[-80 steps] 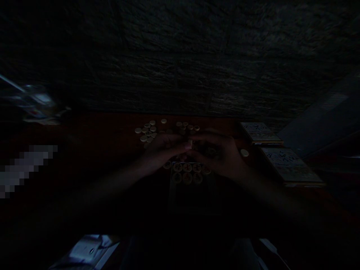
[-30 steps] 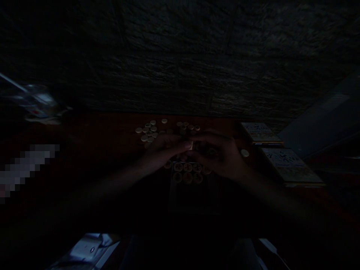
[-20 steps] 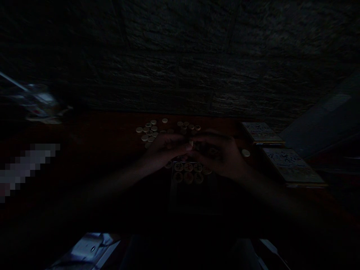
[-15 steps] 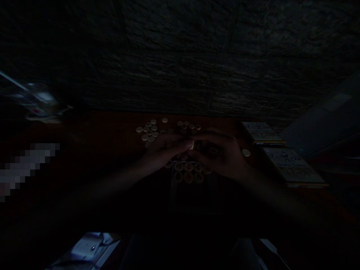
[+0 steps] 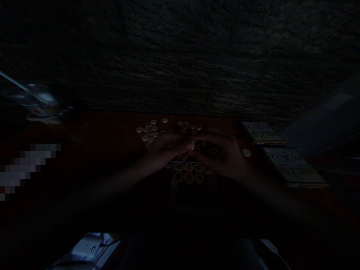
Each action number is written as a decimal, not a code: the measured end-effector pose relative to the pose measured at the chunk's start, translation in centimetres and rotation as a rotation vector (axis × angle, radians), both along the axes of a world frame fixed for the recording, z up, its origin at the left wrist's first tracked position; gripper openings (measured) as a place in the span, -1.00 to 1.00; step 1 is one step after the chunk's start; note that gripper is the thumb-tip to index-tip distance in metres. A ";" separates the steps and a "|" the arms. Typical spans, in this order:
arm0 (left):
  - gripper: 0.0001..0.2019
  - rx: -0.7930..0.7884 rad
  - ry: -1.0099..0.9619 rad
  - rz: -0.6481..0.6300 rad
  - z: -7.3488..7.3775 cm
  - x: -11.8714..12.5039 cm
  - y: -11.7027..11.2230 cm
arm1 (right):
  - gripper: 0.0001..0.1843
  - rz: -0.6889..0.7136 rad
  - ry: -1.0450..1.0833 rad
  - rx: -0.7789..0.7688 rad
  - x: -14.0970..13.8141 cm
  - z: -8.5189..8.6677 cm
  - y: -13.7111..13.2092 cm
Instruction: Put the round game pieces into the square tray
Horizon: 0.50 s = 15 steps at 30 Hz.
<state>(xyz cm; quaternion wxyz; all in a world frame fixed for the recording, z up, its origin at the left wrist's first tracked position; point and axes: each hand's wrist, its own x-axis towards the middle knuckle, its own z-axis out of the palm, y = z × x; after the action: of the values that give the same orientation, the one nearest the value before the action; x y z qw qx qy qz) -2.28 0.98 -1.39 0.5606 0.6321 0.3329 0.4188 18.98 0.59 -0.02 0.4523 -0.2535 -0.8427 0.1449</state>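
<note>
The scene is very dark. My left hand [image 5: 165, 150] and my right hand [image 5: 222, 153] meet over the middle of a reddish table [image 5: 98, 150], fingers curled. Between their fingertips shows a small pale round game piece [image 5: 191, 144], held on edge. Just below my hands several pale round pieces marked with dark characters [image 5: 188, 171] lie in rows inside a dark tray [image 5: 194, 195]. More loose round pieces [image 5: 149, 131] are scattered on the table beyond my left hand. One single piece [image 5: 246, 152] lies right of my right hand.
Two flat patterned boxes [image 5: 291, 165] sit at the right edge of the table. A dim clear object [image 5: 39, 101] stands far left. A dark rough wall [image 5: 180, 56] rises behind the table. A pale object [image 5: 90, 249] lies at the bottom left.
Almost nothing differs. Both hands stay together over the tray with the pale piece between the fingertips; the view drifts very slightly.
</note>
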 end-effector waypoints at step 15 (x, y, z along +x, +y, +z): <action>-0.71 -0.008 -0.012 -0.002 0.3 0.1 -0.2 | -0.66 -0.004 -0.005 0.005 0.0 -0.1 0.1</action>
<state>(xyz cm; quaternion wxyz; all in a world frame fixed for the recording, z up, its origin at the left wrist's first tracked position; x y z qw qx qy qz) -2.20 0.82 -1.06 0.5655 0.6279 0.3305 0.4204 18.96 0.72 -0.09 0.4509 -0.2545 -0.8438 0.1413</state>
